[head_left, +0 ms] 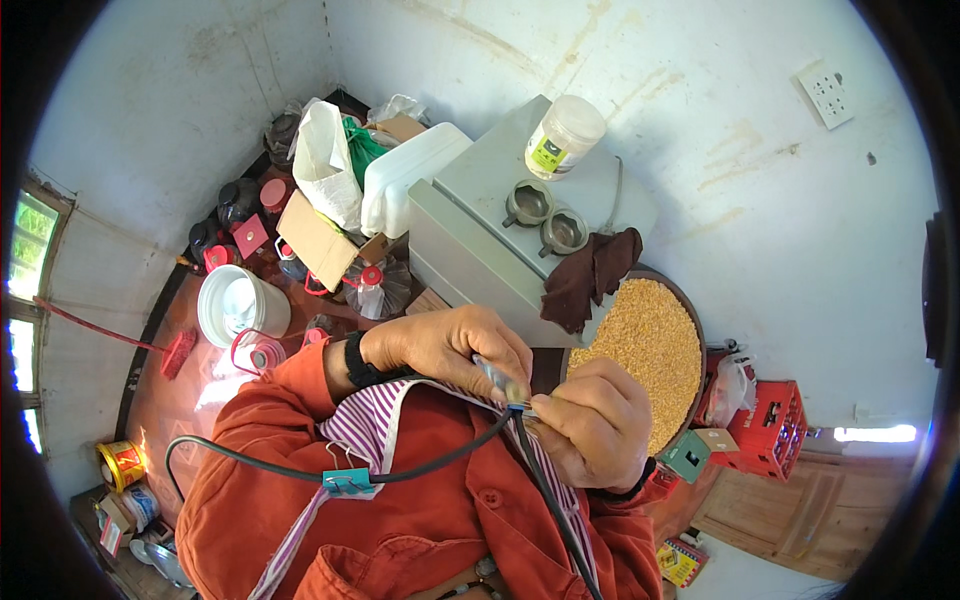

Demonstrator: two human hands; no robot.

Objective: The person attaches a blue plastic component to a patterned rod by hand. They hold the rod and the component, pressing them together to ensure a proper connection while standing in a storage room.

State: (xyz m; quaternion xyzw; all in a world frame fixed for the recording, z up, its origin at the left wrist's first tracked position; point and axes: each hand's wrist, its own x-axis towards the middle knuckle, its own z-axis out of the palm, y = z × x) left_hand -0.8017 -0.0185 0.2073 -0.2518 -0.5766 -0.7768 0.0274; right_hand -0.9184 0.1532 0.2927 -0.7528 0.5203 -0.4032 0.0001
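To the far side, the grey cabinet (pixel 480 180) leaves my hands little room; to the right lies a basin (pixel 702 350), while open floor (pixel 155 405) shows well off to the left, past a white bucket (pixel 270 318). In front of the orange jacket (pixel 260 510), my left grip (pixel 465 345) pinches a small pale piece (pixel 492 374). Its long axis slants from far left to near right, its tip toward a blue clip (pixel 515 408) at the black cord (pixel 541 475). My right grip (pixel 595 420) curls beside that clip; I cannot tell what it pinches. Yellow grain (pixel 645 350) fills the basin.
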